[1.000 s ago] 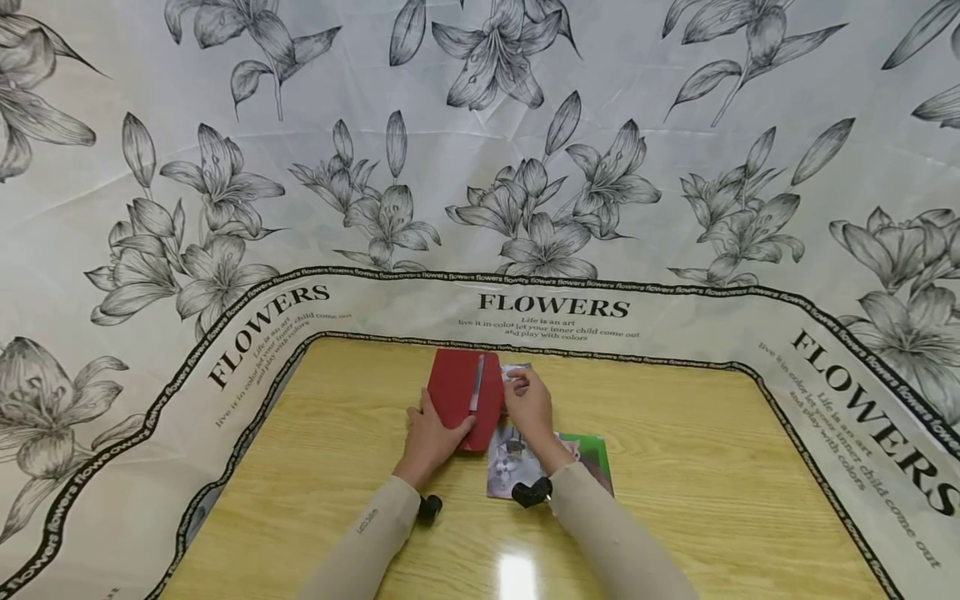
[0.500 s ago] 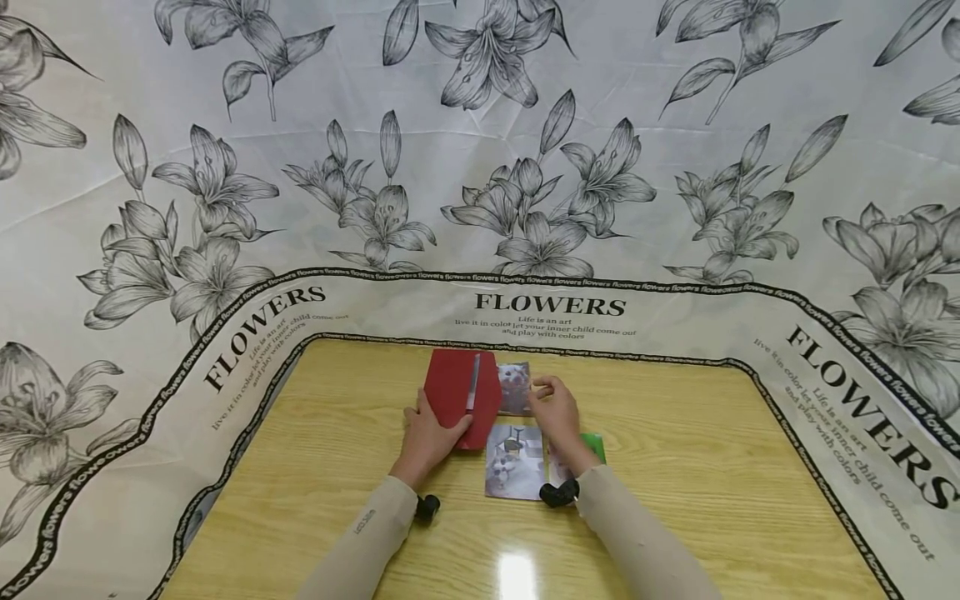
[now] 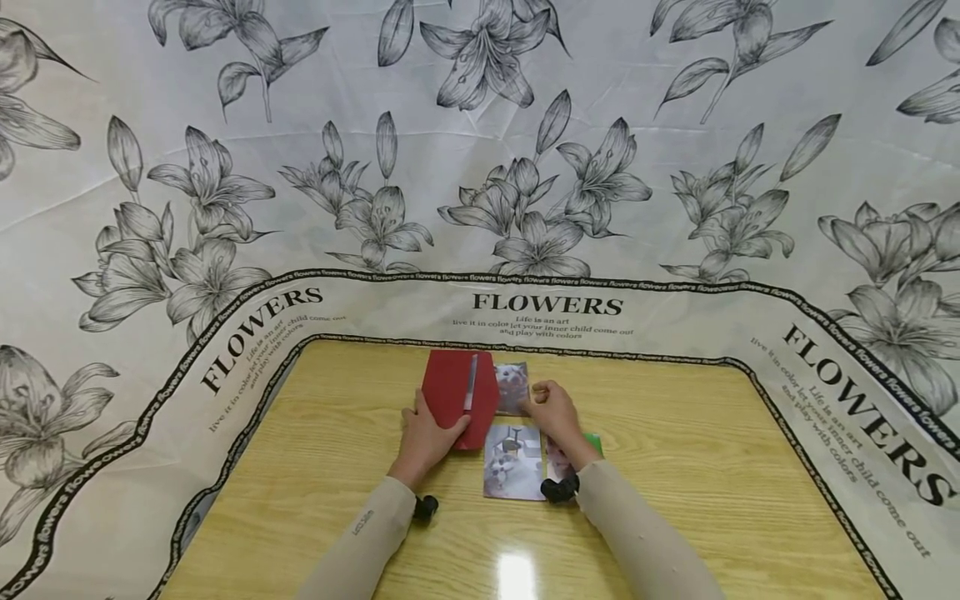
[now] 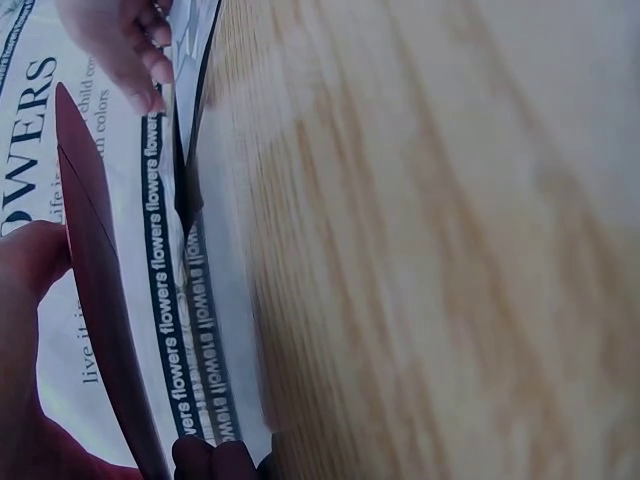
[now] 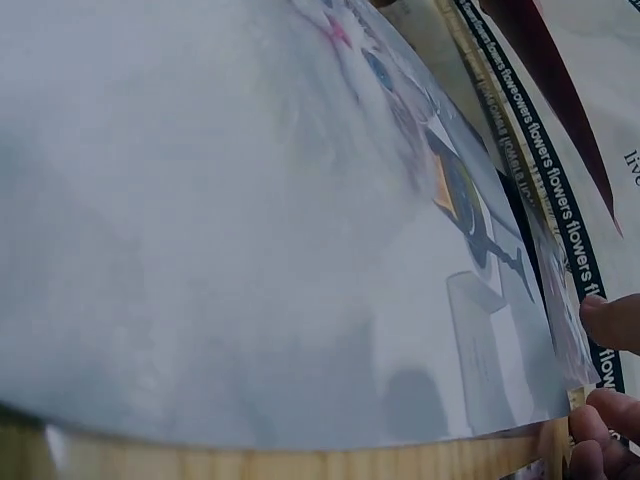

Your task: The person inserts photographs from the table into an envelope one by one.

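Nearest the head camera, two beige sleeves are reaching in over a wood-grain table, each wrist wearing a small black device. A greyish photo card is lying flat just left of the right wrist, and a pink-and-green picture card is showing only in part beneath that forearm.

Beyond them, the left hand is clamping a red envelope by its near end, the thumb pressing across the front and other fingertips showing on the far side in the left wrist view. A narrow silvery strip is running lengthwise along the envelope's front. The right hand is bending its fingers at the right edge of a darker photo card; whether thumb and fingers are pinching it, I cannot tell. That card is sitting right beside the envelope, its left edge meeting the red side.

Farthest back, a white cloth printed with lilies and "FLOWERS" is hanging behind the table.
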{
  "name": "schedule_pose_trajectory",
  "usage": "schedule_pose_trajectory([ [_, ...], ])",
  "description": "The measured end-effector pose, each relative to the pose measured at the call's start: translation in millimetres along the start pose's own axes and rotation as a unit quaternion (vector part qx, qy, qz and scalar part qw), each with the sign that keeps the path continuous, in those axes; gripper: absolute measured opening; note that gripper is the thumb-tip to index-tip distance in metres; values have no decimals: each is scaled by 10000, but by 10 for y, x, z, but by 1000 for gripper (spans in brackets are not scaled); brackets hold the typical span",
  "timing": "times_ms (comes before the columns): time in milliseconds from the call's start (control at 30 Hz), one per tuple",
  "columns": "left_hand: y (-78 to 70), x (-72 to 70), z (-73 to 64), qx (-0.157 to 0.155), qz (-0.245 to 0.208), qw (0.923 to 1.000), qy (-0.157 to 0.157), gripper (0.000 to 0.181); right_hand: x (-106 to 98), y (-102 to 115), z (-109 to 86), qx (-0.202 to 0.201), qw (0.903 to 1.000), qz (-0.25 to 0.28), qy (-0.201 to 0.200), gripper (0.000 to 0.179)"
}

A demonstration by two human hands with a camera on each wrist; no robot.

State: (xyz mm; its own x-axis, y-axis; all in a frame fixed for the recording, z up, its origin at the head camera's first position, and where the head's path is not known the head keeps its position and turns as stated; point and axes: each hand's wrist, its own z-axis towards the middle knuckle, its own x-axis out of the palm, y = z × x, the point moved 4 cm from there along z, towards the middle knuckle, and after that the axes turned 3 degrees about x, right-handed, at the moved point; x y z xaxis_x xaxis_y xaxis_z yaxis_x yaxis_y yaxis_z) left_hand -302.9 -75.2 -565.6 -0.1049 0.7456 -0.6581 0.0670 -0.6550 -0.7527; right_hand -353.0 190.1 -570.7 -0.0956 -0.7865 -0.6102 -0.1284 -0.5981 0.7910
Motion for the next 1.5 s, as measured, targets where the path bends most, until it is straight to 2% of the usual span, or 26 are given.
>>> schedule_pose_trajectory([
  [267, -14, 2, 11, 7, 11, 10000, 29, 120, 9, 20, 16, -9, 9977, -672, 73, 64],
  [633, -7, -4, 3, 29, 47, 10000, 10, 119, 99, 70, 3, 128, 9958, -862, -268, 74],
  [967, -3, 5, -4, 14, 74, 10000, -12, 119, 128, 167, -66, 168, 9932, -1106, -316, 67],
  [1267, -17, 1, 4, 36, 72, 9999, -67, 118, 124, 196, -70, 133, 9929, -1142, -318, 63],
  [1500, -11, 3, -10, 15, 84, 9999, -70, 119, 152, 196, -85, 120, 9925, -1120, -482, 56],
])
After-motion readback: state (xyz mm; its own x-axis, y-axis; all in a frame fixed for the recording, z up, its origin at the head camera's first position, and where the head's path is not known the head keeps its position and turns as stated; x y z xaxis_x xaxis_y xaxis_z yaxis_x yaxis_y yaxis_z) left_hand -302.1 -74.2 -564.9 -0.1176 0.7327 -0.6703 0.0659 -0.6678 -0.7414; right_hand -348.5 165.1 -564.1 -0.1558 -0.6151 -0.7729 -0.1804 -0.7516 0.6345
